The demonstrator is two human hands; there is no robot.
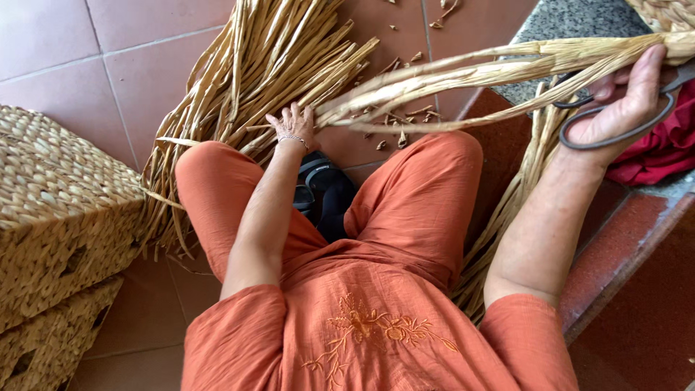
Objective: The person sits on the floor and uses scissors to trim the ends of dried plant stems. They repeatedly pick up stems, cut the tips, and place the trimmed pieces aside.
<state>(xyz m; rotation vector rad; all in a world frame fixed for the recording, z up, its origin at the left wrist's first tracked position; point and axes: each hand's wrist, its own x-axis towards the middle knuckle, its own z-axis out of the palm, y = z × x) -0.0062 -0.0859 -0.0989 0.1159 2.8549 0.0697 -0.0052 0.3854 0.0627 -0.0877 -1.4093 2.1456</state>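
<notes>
A pile of dried fibre strands (246, 80) is spread on the tiled floor (145, 51) at upper centre, with 2 woven baskets (58, 217) stacked at the left edge. A strand bundle (463, 72) is stretched from the left hand (293, 124) at centre to the right hand (622, 101) at upper right, where scissors (615, 123) are held. A cloth (662, 148) lies on the ledge (637, 217) at right

hands (293, 124) on dried straw strands (463, 72)

Orange short-sleeved tunic (362, 326) with embroidered flowers, matching orange trousers (420, 188), a thin beaded bracelet (292, 137).
</notes>
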